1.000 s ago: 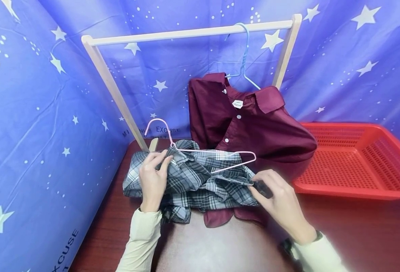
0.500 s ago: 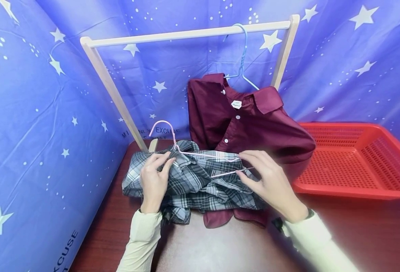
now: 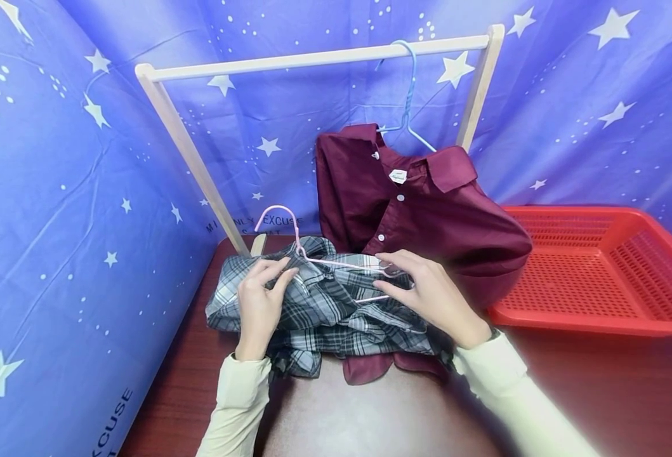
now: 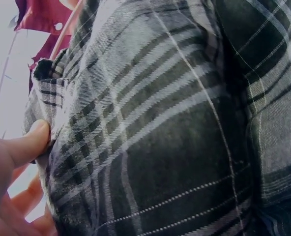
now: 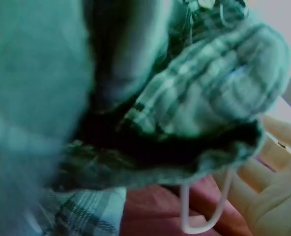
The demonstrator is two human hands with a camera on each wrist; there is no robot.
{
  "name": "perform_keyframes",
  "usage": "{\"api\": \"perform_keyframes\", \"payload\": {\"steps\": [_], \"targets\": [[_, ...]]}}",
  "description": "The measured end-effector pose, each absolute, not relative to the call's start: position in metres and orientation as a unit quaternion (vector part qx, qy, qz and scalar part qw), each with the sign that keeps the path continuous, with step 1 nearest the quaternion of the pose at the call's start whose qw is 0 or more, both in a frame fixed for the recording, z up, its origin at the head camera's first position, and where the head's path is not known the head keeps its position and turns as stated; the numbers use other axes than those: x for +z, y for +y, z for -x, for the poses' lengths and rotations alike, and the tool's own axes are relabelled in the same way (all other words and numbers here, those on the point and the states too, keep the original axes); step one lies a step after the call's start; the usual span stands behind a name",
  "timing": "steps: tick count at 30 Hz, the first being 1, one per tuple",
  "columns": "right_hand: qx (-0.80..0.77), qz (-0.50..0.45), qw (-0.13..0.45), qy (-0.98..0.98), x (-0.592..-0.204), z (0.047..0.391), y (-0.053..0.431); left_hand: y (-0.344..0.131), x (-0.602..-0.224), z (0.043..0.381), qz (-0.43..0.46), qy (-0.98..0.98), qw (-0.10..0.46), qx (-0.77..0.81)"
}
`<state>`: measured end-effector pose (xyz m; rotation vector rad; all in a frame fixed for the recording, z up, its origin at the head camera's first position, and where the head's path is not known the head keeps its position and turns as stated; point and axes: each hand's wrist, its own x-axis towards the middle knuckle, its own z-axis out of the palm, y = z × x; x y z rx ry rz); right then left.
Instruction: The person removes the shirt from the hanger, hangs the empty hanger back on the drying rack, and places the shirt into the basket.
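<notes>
A grey plaid shirt (image 3: 318,298) lies bunched on the table, with a pink wire hanger (image 3: 297,228) partly inside it. The hanger's hook stands up out of the cloth. My left hand (image 3: 260,304) pinches the shirt beside the hanger's neck; in the left wrist view its thumb (image 4: 35,140) presses the plaid cloth. My right hand (image 3: 433,295) is at the hanger's right end, thumb and fingers apart around it. In the right wrist view, the looped hanger end (image 5: 199,229) pokes out below the cloth next to the extended fingers (image 5: 278,147).
Behind the plaid shirt, a maroon shirt (image 3: 415,209) hangs on a blue hanger (image 3: 408,108) from a wooden rack (image 3: 313,59). A red plastic basket (image 3: 570,324) stands on the right of the brown table (image 3: 575,387). Blue star-patterned curtain (image 3: 84,209) surrounds the table.
My right hand has let go of the shirt's right edge and moved left to the hanger's right end. The hanger has shifted slightly right and down. My left hand stays nearly in place.
</notes>
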<state>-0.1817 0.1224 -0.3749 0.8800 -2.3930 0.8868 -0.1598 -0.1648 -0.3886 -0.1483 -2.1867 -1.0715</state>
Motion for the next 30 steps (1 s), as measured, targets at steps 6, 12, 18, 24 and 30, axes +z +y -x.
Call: {"api": "perform_keyframes", "payload": {"steps": [6, 12, 18, 24, 30], "targets": [[0.32, -0.326, 0.161, -0.875, -0.378, 0.184, 0.126, -0.164, -0.389, 0.159, 0.048, -0.845, 0.326, -0.422], [0.385, -0.341, 0.025, -0.857, -0.382, 0.188, 0.133, -0.163, -0.389, 0.158, 0.046, -0.851, 0.32, -0.415], [0.448, -0.331, -0.074, -0.827, -0.38, 0.189, 0.136, -0.163, -0.388, 0.158, 0.056, -0.848, 0.331, -0.411], [0.448, -0.331, -0.068, -0.828, -0.381, 0.187, 0.136, -0.164, -0.389, 0.158, 0.076, -0.838, 0.33, -0.428], [0.446, -0.329, -0.032, -0.832, -0.382, 0.184, 0.138, -0.165, -0.387, 0.157, 0.08, -0.836, 0.326, -0.434]]}}
